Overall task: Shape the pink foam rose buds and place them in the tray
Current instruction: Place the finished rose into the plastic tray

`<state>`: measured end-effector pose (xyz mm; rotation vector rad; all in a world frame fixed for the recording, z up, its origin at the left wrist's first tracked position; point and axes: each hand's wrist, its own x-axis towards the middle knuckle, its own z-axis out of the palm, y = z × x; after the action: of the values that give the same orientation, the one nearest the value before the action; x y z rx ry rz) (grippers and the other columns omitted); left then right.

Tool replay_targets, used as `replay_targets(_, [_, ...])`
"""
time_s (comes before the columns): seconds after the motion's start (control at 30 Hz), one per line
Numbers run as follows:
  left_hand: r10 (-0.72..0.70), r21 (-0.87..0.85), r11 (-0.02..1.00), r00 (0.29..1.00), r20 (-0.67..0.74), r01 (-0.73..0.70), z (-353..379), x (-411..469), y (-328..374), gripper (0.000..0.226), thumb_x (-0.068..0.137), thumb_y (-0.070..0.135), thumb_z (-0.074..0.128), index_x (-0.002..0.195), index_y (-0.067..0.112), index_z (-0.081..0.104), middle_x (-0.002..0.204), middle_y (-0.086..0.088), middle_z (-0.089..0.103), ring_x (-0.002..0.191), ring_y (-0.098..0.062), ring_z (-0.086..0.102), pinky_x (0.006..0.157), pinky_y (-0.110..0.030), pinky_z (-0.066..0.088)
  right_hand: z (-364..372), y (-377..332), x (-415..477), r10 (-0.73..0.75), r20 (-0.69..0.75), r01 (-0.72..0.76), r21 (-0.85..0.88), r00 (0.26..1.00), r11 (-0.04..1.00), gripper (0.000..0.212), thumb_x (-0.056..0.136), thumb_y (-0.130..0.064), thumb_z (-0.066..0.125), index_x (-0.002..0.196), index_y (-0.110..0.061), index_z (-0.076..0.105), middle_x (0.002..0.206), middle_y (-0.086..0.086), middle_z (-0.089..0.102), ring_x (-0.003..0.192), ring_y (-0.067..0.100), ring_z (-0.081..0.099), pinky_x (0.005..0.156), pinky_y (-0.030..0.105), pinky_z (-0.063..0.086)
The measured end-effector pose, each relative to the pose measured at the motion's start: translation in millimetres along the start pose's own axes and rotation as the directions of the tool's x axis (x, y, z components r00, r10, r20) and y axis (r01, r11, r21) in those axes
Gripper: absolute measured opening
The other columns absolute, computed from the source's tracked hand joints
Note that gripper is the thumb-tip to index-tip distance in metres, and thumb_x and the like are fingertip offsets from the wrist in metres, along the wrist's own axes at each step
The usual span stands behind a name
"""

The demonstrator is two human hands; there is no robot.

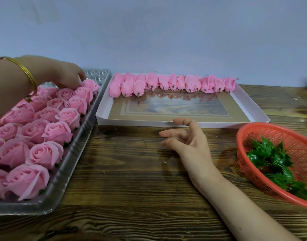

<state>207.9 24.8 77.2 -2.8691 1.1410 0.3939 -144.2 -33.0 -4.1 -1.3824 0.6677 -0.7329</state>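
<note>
A clear plastic tray (83,136) on the left holds several open pink foam roses (57,131). My left hand (65,75), with a gold bangle on the wrist, reaches to the tray's far end. Its fingertips come down beside the last rose (91,85), and the hand hides whether they grip anything. A white cardboard tray (104,108) stands at the back middle, with a row of shaped pink buds (173,82) lying stem-down along its far edge. My right hand (187,138) is over the table in front of that tray, fingers loosely curled and holding nothing.
A red mesh basket (270,129) with green plastic calyxes (274,159) sits at the right edge. The dark wooden table (131,171) runs back to a pale wall. The white tray's near part shows a glossy printed base.
</note>
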Motion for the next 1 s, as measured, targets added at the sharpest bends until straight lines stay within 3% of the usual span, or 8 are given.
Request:
replay_targets(0.07, [-0.024, -0.054, 0.998, 0.998, 0.059, 0.027, -4.0, -3.7, 4.1, 0.045, 0.091, -0.003, 0.055, 0.135, 0.008, 0.05, 0.099, -0.011, 0.054, 0.077, -0.025, 0.058, 0.058, -0.033, 0.051, -0.1, -0.2, -0.2, 0.001, 0.0, -0.001, 0.002, 1.0, 1.0, 0.046, 0.079, 0.02, 0.058, 0.112, -0.012, 0.05, 0.092, 0.015, 0.073, 0.072, 0.019, 0.066, 0.074, 0.027, 0.052])
replay_targets(0.17, [-0.023, -0.038, 0.999, 0.999, 0.047, 0.025, -12.3, -10.6, 13.1, 0.048, 0.09, -0.011, 0.046, 0.135, 0.007, 0.05, 0.086, -0.009, 0.052, 0.067, -0.022, 0.05, 0.073, -0.045, 0.054, 0.3, -0.2, -0.2, 0.004, -0.003, -0.004, 0.012, 1.0, 1.0, 0.047, 0.079, 0.021, 0.058, 0.111, -0.012, 0.051, 0.092, 0.016, 0.072, 0.072, 0.02, 0.065, 0.073, 0.027, 0.052])
replay_targets(0.23, [0.006, -0.026, 1.0, 1.0, -0.017, -0.007, -17.4, -17.5, 23.1, 0.049, 0.09, -0.011, 0.04, 0.135, 0.006, 0.053, 0.104, -0.015, 0.055, 0.068, -0.025, 0.05, 0.071, -0.041, 0.05, 0.6, -0.3, -0.1, 0.009, -0.008, -0.009, 0.018, 1.0, 1.0, 0.047, 0.078, 0.021, 0.059, 0.111, -0.012, 0.05, 0.092, 0.016, 0.072, 0.07, 0.019, 0.064, 0.072, 0.027, 0.051])
replay_targets(0.3, [0.062, 0.0, 0.998, 0.989, -0.131, -0.063, -21.7, -21.4, 34.7, 0.047, 0.09, -0.011, 0.04, 0.133, 0.002, 0.055, 0.128, -0.021, 0.055, 0.09, -0.034, 0.056, 0.078, -0.037, 0.045, 1.1, -0.6, 0.0, 0.012, -0.008, -0.012, 0.023, 1.0, 1.0, 0.048, 0.078, 0.022, 0.059, 0.111, -0.011, 0.05, 0.091, 0.016, 0.072, 0.069, 0.019, 0.064, 0.071, 0.027, 0.051])
replay_targets(0.4, [0.137, 0.046, 0.991, 0.949, -0.285, -0.129, -26.2, -30.4, 53.6, 0.045, 0.089, -0.008, 0.043, 0.13, 0.002, 0.058, 0.136, -0.018, 0.055, 0.107, -0.032, 0.052, 0.085, -0.032, 0.039, 0.7, -1.6, -0.1, 0.014, -0.013, -0.014, 0.023, 1.0, 1.0, 0.048, 0.078, 0.022, 0.059, 0.113, -0.01, 0.05, 0.09, 0.015, 0.072, 0.07, 0.02, 0.063, 0.071, 0.03, 0.05])
replay_targets(0.5, [0.196, 0.009, 0.979, 0.923, -0.332, -0.205, -28.4, -37.3, 69.2, 0.041, 0.088, -0.005, 0.047, 0.125, 0.005, 0.062, 0.127, -0.015, 0.061, 0.091, -0.025, 0.046, 0.078, -0.029, 0.036, -0.2, -2.4, -0.8, 0.009, -0.016, -0.009, 0.015, 1.0, 1.0, 0.047, 0.078, 0.021, 0.059, 0.113, -0.01, 0.05, 0.09, 0.015, 0.072, 0.072, 0.022, 0.064, 0.077, 0.036, 0.051])
replay_targets(0.7, [0.269, -0.127, 0.931, 0.879, -0.393, -0.342, -19.5, -54.0, 102.8, 0.029, 0.089, 0.004, 0.052, 0.112, 0.013, 0.067, 0.1, 0.001, 0.057, 0.09, -0.019, 0.05, 0.078, -0.028, 0.037, 0.2, -3.2, -0.9, 0.004, -0.02, -0.005, -0.006, 1.0, 1.0, 0.047, 0.078, 0.02, 0.06, 0.113, -0.011, 0.051, 0.09, 0.014, 0.072, 0.073, 0.022, 0.065, 0.08, 0.039, 0.052])
replay_targets(1.0, [0.183, -0.43, 0.8, 0.853, -0.488, -0.418, 29.6, -77.0, 136.3, 0.018, 0.084, 0.003, 0.057, 0.091, 0.013, 0.071, 0.064, 0.012, 0.055, 0.074, -0.017, 0.059, 0.073, -0.025, 0.049, -1.2, -1.6, 0.6, 0.001, -0.017, -0.001, 0.018, 1.0, 1.0, 0.047, 0.078, 0.019, 0.061, 0.11, -0.013, 0.051, 0.09, 0.014, 0.072, 0.074, 0.023, 0.064, 0.078, 0.035, 0.054])
